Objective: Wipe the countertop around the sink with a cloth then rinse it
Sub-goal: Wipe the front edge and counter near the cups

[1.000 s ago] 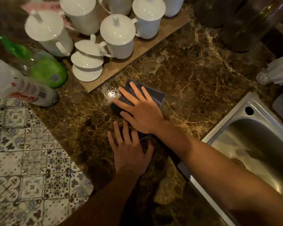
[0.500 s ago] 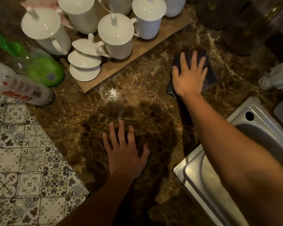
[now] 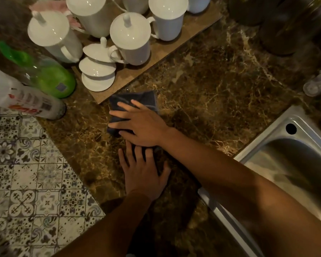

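A dark blue folded cloth (image 3: pixel 137 100) lies on the brown marble countertop (image 3: pixel 220 86), close to the corner of the wooden board. My right hand (image 3: pixel 143 125) presses flat on the cloth, fingers spread and pointing left, covering its near half. My left hand (image 3: pixel 145 171) rests flat on the countertop just below the right hand, fingers spread, holding nothing. The steel sink (image 3: pixel 293 154) lies to the right, partly hidden by my right forearm.
A wooden board (image 3: pixel 183 32) at the back carries several white lidded mugs (image 3: pixel 132 38) and loose lids. A green bottle (image 3: pixel 50 75) and a white bottle (image 3: pixel 26 101) lie at the left edge. Dark jars (image 3: pixel 278 28) stand back right. Patterned floor tiles (image 3: pixel 35 182) show lower left.
My right hand has swept the cloth back from the far right of the counter to the left, beside the board's corner. The left hand has stayed flat in place.
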Demonstrator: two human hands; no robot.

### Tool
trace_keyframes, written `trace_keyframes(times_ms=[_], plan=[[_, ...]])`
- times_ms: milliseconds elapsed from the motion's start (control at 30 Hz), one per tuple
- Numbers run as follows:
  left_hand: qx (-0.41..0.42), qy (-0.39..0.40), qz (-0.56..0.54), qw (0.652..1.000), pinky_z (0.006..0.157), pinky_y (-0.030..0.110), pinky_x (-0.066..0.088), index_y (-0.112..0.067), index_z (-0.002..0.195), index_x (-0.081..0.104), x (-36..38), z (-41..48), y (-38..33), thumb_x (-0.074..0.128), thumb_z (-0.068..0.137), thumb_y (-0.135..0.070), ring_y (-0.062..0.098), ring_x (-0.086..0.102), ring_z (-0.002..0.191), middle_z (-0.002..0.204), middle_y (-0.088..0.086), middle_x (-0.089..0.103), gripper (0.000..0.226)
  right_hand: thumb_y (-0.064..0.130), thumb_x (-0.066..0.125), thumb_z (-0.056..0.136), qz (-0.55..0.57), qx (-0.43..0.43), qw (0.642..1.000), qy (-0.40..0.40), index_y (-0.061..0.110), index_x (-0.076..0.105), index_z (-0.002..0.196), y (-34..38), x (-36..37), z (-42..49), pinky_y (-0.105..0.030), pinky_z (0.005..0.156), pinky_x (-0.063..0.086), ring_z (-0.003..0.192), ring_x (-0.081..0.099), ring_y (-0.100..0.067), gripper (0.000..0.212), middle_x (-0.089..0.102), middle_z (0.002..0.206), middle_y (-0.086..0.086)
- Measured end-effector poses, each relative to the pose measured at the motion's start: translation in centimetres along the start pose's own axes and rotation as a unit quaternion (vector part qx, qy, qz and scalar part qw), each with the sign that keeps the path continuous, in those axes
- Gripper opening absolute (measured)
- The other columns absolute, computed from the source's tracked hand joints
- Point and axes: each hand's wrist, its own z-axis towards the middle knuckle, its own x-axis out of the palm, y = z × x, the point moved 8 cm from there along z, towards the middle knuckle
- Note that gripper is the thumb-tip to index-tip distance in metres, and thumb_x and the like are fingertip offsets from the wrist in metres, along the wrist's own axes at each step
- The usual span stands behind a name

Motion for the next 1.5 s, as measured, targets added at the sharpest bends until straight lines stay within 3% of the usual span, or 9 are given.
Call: trace_keyframes(times_ms=[100,200,333,467,700,933,1067,1267,1500], plan=[[0.004,-0.005,0.001,1.000,0.118,0.064,0.011,-0.009,0.138,0.041,0.0,0.1,-0.1,0.042,0.088,-0.062,0.045,0.019,0.150,0.154,0.022,0.037,0.072,0.046,0.038,0.103,-0.060,0.040,0.997,0.006,0.039,0.053,0.143,-2.3,-0.5,-0.1,-0.049,0.124,0.016,0.152,0.026,-0.024,0.043,0.041,0.158,0.005],[0.003,-0.004,-0.006,1.000,0.119,0.063,0.010,-0.010,0.143,0.041,-0.1,0.1,-0.2,0.044,0.087,-0.062,0.042,0.015,0.152,0.160,0.020,0.030,0.077,0.052,0.026,0.105,-0.076,0.186,0.980,0.006,0.045,0.033,0.153,-8.6,-3.6,-1.4,-0.050,0.125,0.010,0.155,0.012,-0.024,0.049,0.024,0.166,0.004],[0.000,0.002,-0.014,1.000,0.120,0.062,0.008,-0.009,0.144,0.046,-0.1,0.0,0.0,0.042,0.089,-0.063,0.040,0.012,0.153,0.161,0.018,0.030,0.077,0.055,0.020,0.103,-0.070,0.410,0.907,-0.067,0.045,0.025,0.156,-16.5,-8.3,-8.3,-0.053,0.125,0.007,0.155,0.007,-0.030,0.054,0.016,0.168,-0.001],[0.003,0.005,-0.019,1.000,0.120,0.063,0.008,-0.010,0.145,0.047,-0.2,-0.1,-0.1,0.041,0.090,-0.062,0.042,0.012,0.153,0.161,0.019,0.029,0.076,0.059,0.016,0.103,-0.051,0.527,0.845,-0.075,0.044,0.014,0.158,-16.1,-7.3,-11.4,-0.053,0.125,0.000,0.156,-0.004,-0.031,0.057,0.004,0.170,-0.002],[0.002,-0.038,-0.083,0.996,0.120,0.061,0.010,-0.012,0.133,0.053,-1.1,-0.1,0.2,0.054,0.083,-0.053,0.043,0.025,0.148,0.152,0.019,0.042,0.065,0.059,0.021,0.103,-0.059,0.423,0.903,-0.041,0.049,0.018,0.156,-5.0,-2.2,-8.7,-0.057,0.123,-0.002,0.156,-0.004,-0.032,0.055,0.007,0.170,0.003],[0.068,-0.081,-0.287,0.952,0.123,0.057,0.009,-0.015,0.081,0.062,-2.8,-1.5,2.6,0.055,0.074,-0.019,0.038,0.050,0.121,0.112,0.011,0.053,0.011,0.060,0.015,0.103,-0.099,0.295,0.950,0.018,0.049,0.016,0.156,2.2,1.4,-12.0,-0.054,0.124,0.001,0.156,-0.005,-0.030,0.054,0.007,0.170,0.003],[0.025,-0.114,-0.240,0.964,0.117,0.060,0.027,-0.006,0.112,0.061,-3.7,-0.9,6.0,0.061,0.080,-0.013,0.038,0.044,0.131,0.134,0.020,0.051,0.033,0.063,0.022,0.102,-0.099,0.300,0.949,0.007,0.052,0.017,0.155,1.0,0.6,-14.8,-0.054,0.124,0.004,0.156,-0.002,-0.030,0.054,0.007,0.170,0.005],[-0.062,-0.025,-0.056,0.996,0.123,0.057,0.013,0.004,0.155,0.024,-2.1,-0.1,8.7,0.035,0.098,-0.054,0.043,0.009,0.153,0.162,0.029,0.016,0.081,0.064,0.020,0.101,-0.032,0.537,0.842,-0.040,0.051,0.006,0.156,-2.3,-0.1,-10.6,-0.060,0.121,-0.008,0.153,-0.016,-0.036,0.058,-0.010,0.169,0.001],[-0.063,-0.006,-0.001,0.998,0.121,0.060,0.011,0.004,0.155,0.021,-1.0,0.2,8.6,0.029,0.095,-0.058,0.046,0.008,0.152,0.163,0.029,0.013,0.087,0.064,0.022,0.099,-0.071,0.325,0.943,-0.008,0.059,0.017,0.151,0.3,1.1,-2.2,-0.063,0.120,-0.006,0.154,-0.011,-0.039,0.052,0.000,0.170,0.001]])
